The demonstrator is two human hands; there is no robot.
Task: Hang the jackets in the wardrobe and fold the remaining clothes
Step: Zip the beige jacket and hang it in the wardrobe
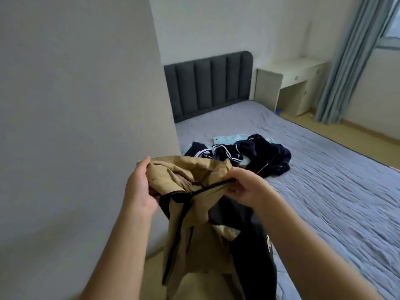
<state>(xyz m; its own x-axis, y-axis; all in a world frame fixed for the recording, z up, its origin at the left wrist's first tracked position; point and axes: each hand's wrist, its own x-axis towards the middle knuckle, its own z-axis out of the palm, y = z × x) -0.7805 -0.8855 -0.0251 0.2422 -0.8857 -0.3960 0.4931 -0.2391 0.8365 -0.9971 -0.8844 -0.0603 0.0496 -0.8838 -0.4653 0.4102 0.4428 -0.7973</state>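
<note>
A tan jacket with black panels (194, 230) hangs in front of me, held up at its collar. My left hand (140, 187) grips the collar's left side. My right hand (244, 187) pinches the right side, where a thin black hanger bar (207, 189) runs between my hands. On the bed behind lies a heap of dark navy clothes with white stripes (249, 156), and a pale blue garment (229, 138) shows under it.
A plain wall panel (82, 126) fills the left side, close to my left hand. The grey-sheeted bed (324, 191) stretches right, with a dark padded headboard (207, 87). A white desk (298, 83) and blue curtain (350, 61) stand beyond.
</note>
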